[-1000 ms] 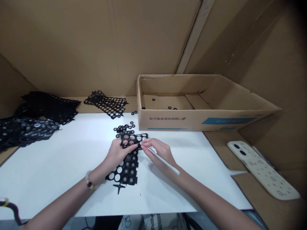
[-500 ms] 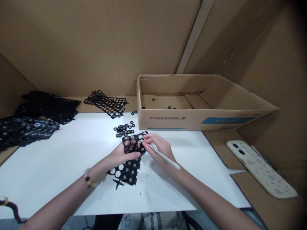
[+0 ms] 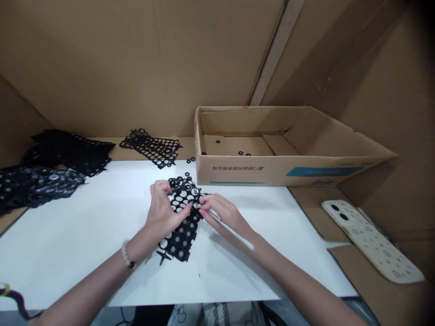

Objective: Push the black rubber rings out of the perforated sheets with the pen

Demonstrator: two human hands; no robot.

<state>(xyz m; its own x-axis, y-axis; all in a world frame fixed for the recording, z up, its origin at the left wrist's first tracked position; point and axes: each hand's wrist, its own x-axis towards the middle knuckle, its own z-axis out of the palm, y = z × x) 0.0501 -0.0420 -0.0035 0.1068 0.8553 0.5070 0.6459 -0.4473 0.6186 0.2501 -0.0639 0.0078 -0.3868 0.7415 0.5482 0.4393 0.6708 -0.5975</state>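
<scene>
A black perforated rubber sheet (image 3: 181, 237), with round holes and small discs still in its lower part, lies on the white table. My left hand (image 3: 163, 210) is curved around its left side, fingers apart from the thumb; the thumb tip reaches over the sheet. At the sheet's right edge, my right hand (image 3: 226, 215) is closed on a slim white stick (image 3: 234, 234), whose tip is hidden by the fingers. Small black rings (image 3: 187, 174) lie just beyond the sheet, partly covered by its far end. A dark star-shaped scrap (image 3: 163, 256) sticks out at the near left corner.
An open cardboard box (image 3: 244, 170) with a few black rings inside stands at the back right. Stacked black sheets (image 3: 71, 149) lie at the back left, beside an emptied perforated sheet (image 3: 152, 147). A phone (image 3: 374, 242) in a spotted case lies at right.
My left hand has loosened from the folded sheet and moved left and up, with its fingers spread. The sheet's far part now lies flatter over the rings. My right hand keeps the stick.
</scene>
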